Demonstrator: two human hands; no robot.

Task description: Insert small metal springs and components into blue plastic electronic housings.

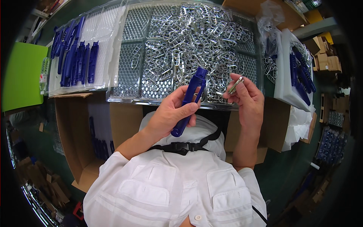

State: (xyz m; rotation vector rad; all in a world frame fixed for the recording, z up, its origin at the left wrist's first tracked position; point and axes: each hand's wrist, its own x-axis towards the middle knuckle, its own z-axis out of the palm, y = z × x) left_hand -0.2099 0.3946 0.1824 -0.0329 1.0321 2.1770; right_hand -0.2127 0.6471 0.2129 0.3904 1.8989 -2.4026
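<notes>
- The clear tray (143,100) spans the bench ahead of the person; its thin, glossy plastic would probably flex, so the rim is the place to steady it.
- The pile of metal clips (204,38) fills its middle, loose and overlapping; the pieces look stiff and likely snag on one another, so they are best lifted singly.
- The blue handle (189,96) stands tilted in front of the tray, its upper end over the front edge. It looks like rigid, light, rather smooth plastic; its solid lower body offers a surer hold than the thin walls beside the slot.
- The left hand (172,113) is curled around that lower body, thumb across the near side.
- The right hand (247,98) is nearly closed at thumb and fingertips, pinching a small metal piece (236,85) near the tray's front edge. The piece seems hard, light and slick, suited to a fingertip grip by its sides.
</notes>
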